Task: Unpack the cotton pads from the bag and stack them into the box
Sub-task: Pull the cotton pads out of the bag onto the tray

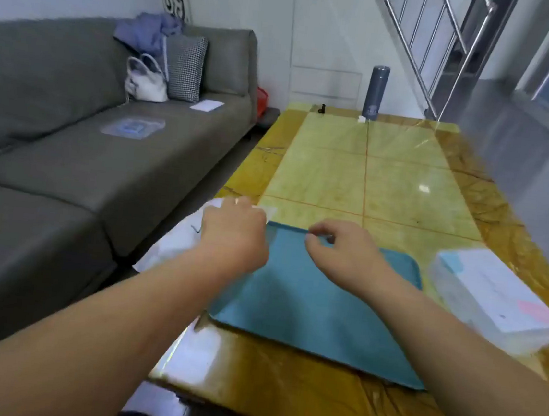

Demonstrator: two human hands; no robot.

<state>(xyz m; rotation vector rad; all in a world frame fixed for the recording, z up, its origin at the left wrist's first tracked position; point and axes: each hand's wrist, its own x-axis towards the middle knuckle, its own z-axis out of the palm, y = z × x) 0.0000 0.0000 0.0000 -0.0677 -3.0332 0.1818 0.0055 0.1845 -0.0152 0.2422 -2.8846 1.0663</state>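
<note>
Looking down, you see two bare hands over a shiny yellow counter [404, 187]. A flat blue-green mat [317, 307] lies on the near part of it.

The left hand [233, 234] is at the left edge of the mat, with its back facing up. It sits on top of a white bag [174, 244] that lies at the left edge of the counter, just beside the mat. The fingers bend down over the far end of the bag and are hidden behind the hand, so I cannot tell if they grip the bag or only touch it.

The right hand [337, 245] is over the far edge of the mat, near the left hand but apart from it. Its fingers are bent loosely, with the thumb close to the first finger. The picture is a bit blurry there, but nothing shows in this hand.

A white box [494, 292] with pale blue and pink marks sits on the counter to the right of the mat, well apart from both hands.

At the far end of the counter stands a tall gray bottle [375, 92]. A gray sofa [55, 117] is on the left, with a white handbag [145, 82], a checked pillow [186, 68] and some blue clothes [149, 33] on it.
</note>
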